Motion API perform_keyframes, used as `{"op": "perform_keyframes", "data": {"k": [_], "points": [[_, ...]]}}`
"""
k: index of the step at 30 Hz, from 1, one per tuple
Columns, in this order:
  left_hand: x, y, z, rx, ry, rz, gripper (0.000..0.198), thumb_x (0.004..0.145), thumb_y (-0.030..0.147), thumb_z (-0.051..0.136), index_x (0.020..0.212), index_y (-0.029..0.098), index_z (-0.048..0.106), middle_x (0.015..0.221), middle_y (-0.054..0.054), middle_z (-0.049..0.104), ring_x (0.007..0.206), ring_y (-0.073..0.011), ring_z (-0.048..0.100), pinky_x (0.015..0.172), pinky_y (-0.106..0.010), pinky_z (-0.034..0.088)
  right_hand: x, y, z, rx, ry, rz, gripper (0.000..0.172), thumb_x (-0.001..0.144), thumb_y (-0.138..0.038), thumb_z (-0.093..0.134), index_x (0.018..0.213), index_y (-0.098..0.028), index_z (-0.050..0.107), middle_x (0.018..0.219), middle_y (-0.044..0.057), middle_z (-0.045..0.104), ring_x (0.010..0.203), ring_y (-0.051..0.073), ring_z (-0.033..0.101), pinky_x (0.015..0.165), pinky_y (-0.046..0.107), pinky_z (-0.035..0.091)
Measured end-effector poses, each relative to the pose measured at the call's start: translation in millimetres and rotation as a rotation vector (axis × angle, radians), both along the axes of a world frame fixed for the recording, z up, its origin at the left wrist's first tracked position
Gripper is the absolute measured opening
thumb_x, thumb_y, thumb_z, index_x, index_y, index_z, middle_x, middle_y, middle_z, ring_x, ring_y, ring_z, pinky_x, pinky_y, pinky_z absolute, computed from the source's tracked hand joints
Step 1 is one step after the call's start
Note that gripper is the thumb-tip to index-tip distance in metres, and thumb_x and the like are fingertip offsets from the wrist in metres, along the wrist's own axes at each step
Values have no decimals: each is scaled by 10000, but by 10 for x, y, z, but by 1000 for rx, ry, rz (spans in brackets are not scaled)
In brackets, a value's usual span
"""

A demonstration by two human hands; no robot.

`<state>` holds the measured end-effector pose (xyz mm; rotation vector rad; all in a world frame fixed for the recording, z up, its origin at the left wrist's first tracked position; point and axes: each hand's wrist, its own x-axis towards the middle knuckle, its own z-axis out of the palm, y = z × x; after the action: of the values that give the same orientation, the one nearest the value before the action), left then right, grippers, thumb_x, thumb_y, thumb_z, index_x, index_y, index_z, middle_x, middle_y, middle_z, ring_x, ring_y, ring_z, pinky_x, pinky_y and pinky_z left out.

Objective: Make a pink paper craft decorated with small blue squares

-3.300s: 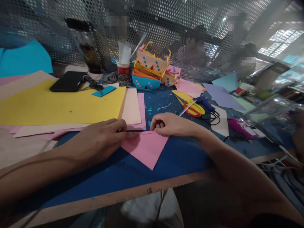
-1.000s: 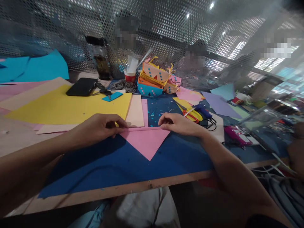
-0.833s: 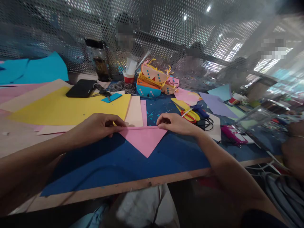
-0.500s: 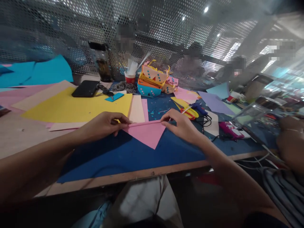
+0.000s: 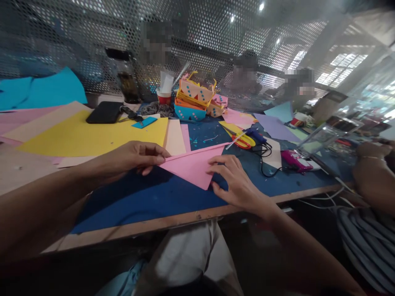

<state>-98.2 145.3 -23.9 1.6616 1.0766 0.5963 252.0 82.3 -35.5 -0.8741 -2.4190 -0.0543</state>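
A pink paper triangle (image 5: 193,166) with a thin folded strip along its top edge lies on the dark blue sheet (image 5: 148,201) covering the table. My left hand (image 5: 135,156) pinches its left corner between thumb and fingers. My right hand (image 5: 231,181) grips the paper's lower right edge, thumb under and fingers spread on top. The paper is tilted, its right corner raised toward the scissors.
Yellow (image 5: 89,135), peach and pink sheets lie at left, with a black phone (image 5: 104,112) and keys behind. Stacked paper boxes (image 5: 194,100) and a red cup (image 5: 163,96) stand by the mesh screen. Red-yellow scissors (image 5: 243,139), cables and a magenta tool (image 5: 293,160) lie right. Another person's arm (image 5: 370,172) is at far right.
My right hand left the folded top edge and moved down to the paper's lower right side. The paper rotated, its right corner lifting. The left hand kept its pinch.
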Motion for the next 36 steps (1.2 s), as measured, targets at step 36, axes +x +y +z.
{"op": "perform_keyframes", "data": {"k": [36], "points": [[272, -303, -187, 959, 299, -77, 247, 1020, 142, 542, 1061, 211, 775, 1046, -75, 746, 998, -225, 703, 875, -334, 553, -83, -4, -38, 33, -94, 198, 204, 1132, -215, 543, 1088, -182, 739, 1071, 76, 794, 964, 210, 715, 879, 361, 577]]}}
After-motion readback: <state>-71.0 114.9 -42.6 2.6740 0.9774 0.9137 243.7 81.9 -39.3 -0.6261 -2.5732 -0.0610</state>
